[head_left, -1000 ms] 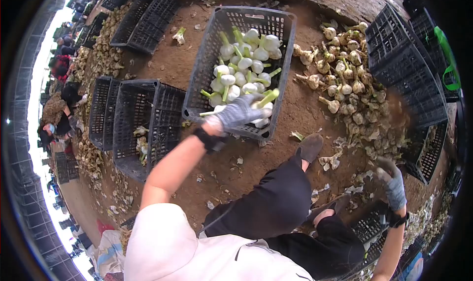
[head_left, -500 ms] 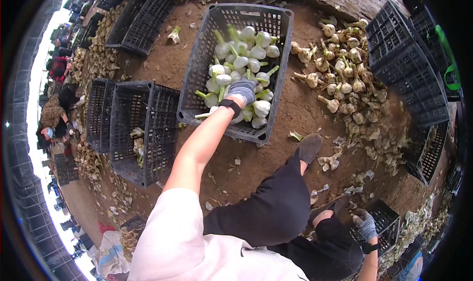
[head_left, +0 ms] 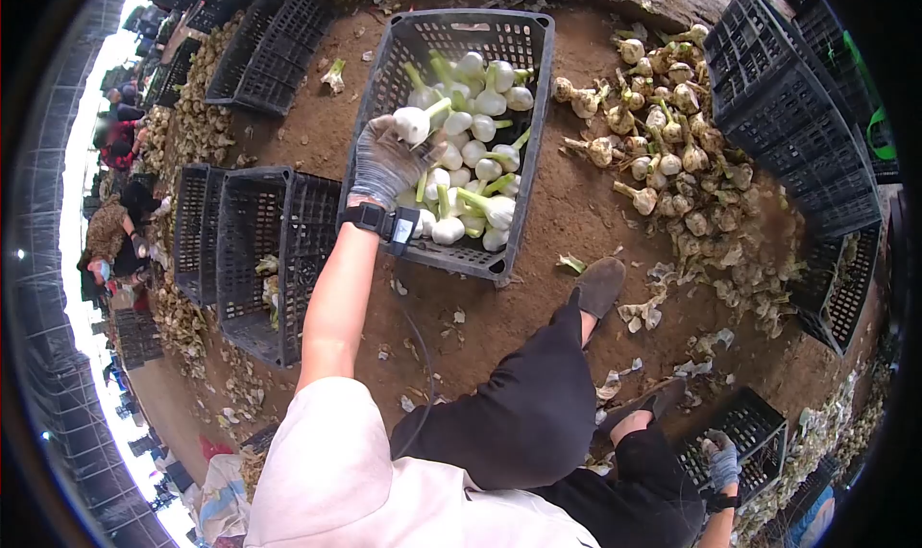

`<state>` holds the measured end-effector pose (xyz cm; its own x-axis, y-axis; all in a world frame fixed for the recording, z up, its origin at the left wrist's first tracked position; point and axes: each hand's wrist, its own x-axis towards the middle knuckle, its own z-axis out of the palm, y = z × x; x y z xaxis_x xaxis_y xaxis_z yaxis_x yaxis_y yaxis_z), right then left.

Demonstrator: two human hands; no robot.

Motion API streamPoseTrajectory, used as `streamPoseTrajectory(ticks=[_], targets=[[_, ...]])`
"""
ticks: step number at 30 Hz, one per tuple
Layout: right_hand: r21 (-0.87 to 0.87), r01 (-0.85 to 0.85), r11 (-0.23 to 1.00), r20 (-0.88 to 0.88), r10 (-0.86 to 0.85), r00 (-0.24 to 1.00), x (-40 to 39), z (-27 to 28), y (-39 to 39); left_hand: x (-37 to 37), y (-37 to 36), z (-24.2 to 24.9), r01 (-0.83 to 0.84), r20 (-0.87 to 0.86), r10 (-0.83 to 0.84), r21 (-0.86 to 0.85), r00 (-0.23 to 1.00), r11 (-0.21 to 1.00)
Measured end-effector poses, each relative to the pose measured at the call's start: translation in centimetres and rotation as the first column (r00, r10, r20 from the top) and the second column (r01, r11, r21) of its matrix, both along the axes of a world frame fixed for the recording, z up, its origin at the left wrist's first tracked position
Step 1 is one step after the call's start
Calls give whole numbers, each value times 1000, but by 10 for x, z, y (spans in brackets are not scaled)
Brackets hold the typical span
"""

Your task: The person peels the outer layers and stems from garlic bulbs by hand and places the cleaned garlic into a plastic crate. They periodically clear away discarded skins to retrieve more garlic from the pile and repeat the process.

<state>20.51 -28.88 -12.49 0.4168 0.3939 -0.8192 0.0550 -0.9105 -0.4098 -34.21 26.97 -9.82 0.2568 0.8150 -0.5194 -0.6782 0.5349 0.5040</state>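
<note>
My left hand [head_left: 386, 164], in a grey glove, is turned palm up over the left side of a large black crate [head_left: 538, 154]. Its fingers hold a white garlic bulb [head_left: 413, 124] with a green stem. Many more cleaned white bulbs [head_left: 473, 152] lie in the crate below. At the lower right, my right hand [head_left: 723, 463], also gloved, has its fingers curled beside a small black crate [head_left: 747, 423]. Whatever it holds is too small to make out.
Brown, unpeeled garlic [head_left: 687, 154] is heaped on the soil to the right, beside stacked crates [head_left: 783, 116]. Other black crates [head_left: 252, 260] stand at left. Loose skins litter the ground. Co-workers [head_left: 117, 236] sit at the far left.
My left hand has risen from among the bulbs, moved left and turned palm up, now with a bulb in it. My right hand has shifted slightly and its fingers look more curled.
</note>
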Motion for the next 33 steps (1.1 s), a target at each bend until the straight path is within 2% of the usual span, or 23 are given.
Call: streamPoseTrajectory(ticks=[1,3,4,5,6,7,8,9,11,13,15,17,18,20,21,22,23,25,27,29,30,31,33], targets=[[-13,6,1000,11,-6,1000,-3,0,2,-5,2,-3,0,-5,0,1,1000,1000],[3,-18,1000,3,18,1000,-5,-5,3,-17,10,-28,56,-366,-119,-180,923,982],[16,-31,999,-4,31,1000,-4,-12,0,-28,16,-55,345,-551,-339,-97,763,934],[30,-44,999,-12,44,999,-3,-18,0,-39,22,-82,591,-737,-425,-44,525,806],[-48,-9,999,-20,8,1000,-9,-14,10,-28,18,-81,721,-869,-382,-42,316,692],[-44,-11,999,-25,10,1000,-7,-21,9,-9,12,-81,826,-954,-284,-79,101,559],[13,-37,999,-19,37,999,-6,-28,6,7,10,-83,871,-992,-114,-97,-47,481],[71,-62,996,-11,63,998,-5,-34,6,23,9,-87,905,-981,74,-134,-178,404],[46,-43,998,-24,45,999,-9,-30,17,50,5,-109,887,-863,255,-363,-436,285],[-11,-66,998,-6,66,998,-11,-26,25,71,10,-131,800,-751,278,-546,-599,251],[0,-88,996,11,88,996,-10,-32,21,82,12,-134,793,-738,290,-568,-610,221],[-7,-22,1000,-14,22,1000,-5,-43,15,85,7,-132,778,-714,312,-553,-627,298],[-1,-25,1000,-14,25,1000,-8,-39,21,83,3,-126,803,-718,359,-516,-596,299],[-68,-182,981,59,186,981,-14,-33,30,79,-2,-137,808,-710,388,-499,-588,313],[-69,-182,981,58,186,981,-11,-39,24,78,-5,-139,816,-705,412,-483,-578,317],[2,-180,984,82,180,980,-8,-48,12,78,-3,-141,767,-683,353,-597,-639,235],[74,-179,981,107,171,980,-7,-51,6,77,-4,-136,767,-684,351,-598,-639,231],[59,-151,987,98,145,985,-6,-53,3,70,1,-125,825,-796,254,-470,-550,314],[40,-126,991,89,122,989,-11,-43,11,66,8,-123,833,-817,222,-460,-533,307],[-104,-233,967,136,246,960,-18,-28,23,67,14,-116,751,-725,198,-640,-660,163],[-106,-228,968,138,242,960,-15,-30,17,63,16,-118,734,-711,181,-659,-679,164],[-98,-218,971,135,230,964,-10,-33,8,58,16,-116,778,-752,200,-603,-628,176],[-96,-197,976,129,209,969,-5,-39,-10,40,22,-126,826,-821,111,-542,-560,158]])
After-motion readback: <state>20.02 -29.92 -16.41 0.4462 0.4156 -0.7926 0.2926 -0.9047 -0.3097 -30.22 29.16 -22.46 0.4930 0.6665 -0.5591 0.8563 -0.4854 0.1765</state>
